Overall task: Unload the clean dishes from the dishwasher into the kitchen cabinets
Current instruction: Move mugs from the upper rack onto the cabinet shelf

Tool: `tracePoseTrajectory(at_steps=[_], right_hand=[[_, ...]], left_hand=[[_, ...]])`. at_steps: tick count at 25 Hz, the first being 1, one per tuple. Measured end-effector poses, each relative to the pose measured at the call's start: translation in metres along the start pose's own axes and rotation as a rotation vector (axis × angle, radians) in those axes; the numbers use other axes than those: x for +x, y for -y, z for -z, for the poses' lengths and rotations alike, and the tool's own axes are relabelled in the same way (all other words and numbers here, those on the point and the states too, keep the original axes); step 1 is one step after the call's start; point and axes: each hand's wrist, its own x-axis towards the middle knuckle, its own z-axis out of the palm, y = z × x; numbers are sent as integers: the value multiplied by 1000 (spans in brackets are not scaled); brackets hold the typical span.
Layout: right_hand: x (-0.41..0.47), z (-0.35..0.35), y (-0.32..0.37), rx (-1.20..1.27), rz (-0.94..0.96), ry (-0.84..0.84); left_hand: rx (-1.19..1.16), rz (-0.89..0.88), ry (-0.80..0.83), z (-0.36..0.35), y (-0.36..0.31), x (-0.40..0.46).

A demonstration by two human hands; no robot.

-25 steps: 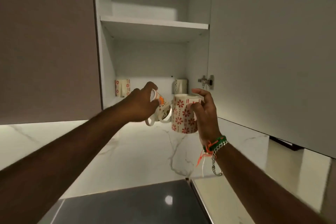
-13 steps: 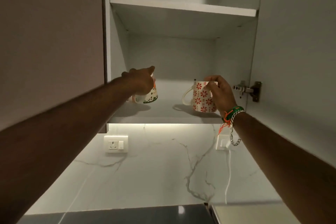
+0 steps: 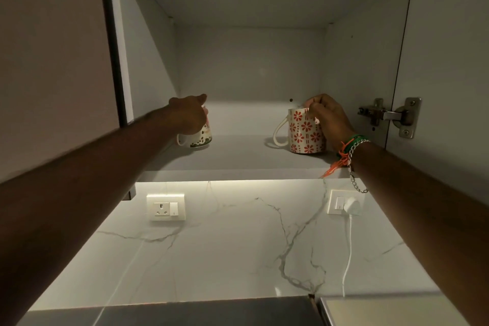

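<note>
The left hand (image 3: pixel 189 114) is curling over the top of a small mug (image 3: pixel 199 137), fingers wrapped round its upper part so that only the lower band and a bit of handle are showing beneath the palm. That overhand hold is probably chosen because the shelf (image 3: pixel 238 159) sits above head height, and a grip from above lets the mug be lowered flat without the wrist fouling the shelf edge. The mug appears to be resting on the shelf or just meeting it; the base line is too shadowed to say which.

The right hand (image 3: pixel 326 116) is pinching the rim of the floral mug (image 3: pixel 304 135) (red flowers on white), thumb and fingertips closed on the near lip while the rest of the hand is lying alongside the mug's right face. This mug is standing upright on the shelf, its handle pointing left toward the other one, which keeps the handle clear of the cabinet wall. The two mugs are sitting well apart, one toward each side, so each hand is working without crossing the other.

Both are in the lower compartment of the open cabinet, whose door hinge (image 3: pixel 391 116) is showing to the right. Below, a lit marble wall is carrying a socket (image 3: pixel 166 207) and a plug (image 3: pixel 352 206) with its white cord hanging down.
</note>
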Motion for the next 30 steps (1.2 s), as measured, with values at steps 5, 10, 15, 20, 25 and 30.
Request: tracePoseTrajectory(at_steps=[5, 10, 15, 20, 25, 30], right_hand=[[0, 2, -2, 19, -10, -43], [0, 3, -4, -30, 0, -99], [-1, -1, -6, -243, 136, -241], [-11, 3, -5, -756, 294, -292], [-17, 1, -1, -773, 284, -273], [-14, 0, -7, -764, 177, -162]], left_hand=[[-45, 62, 41, 4, -6, -12], [-85, 41, 8, -3, 11, -11], [-164, 69, -52, -12, 18, -12], [-176, 10, -137, -21, 26, -12], [39, -10, -109, -27, 21, -11], [343, -101, -187, -28, 6, -12]])
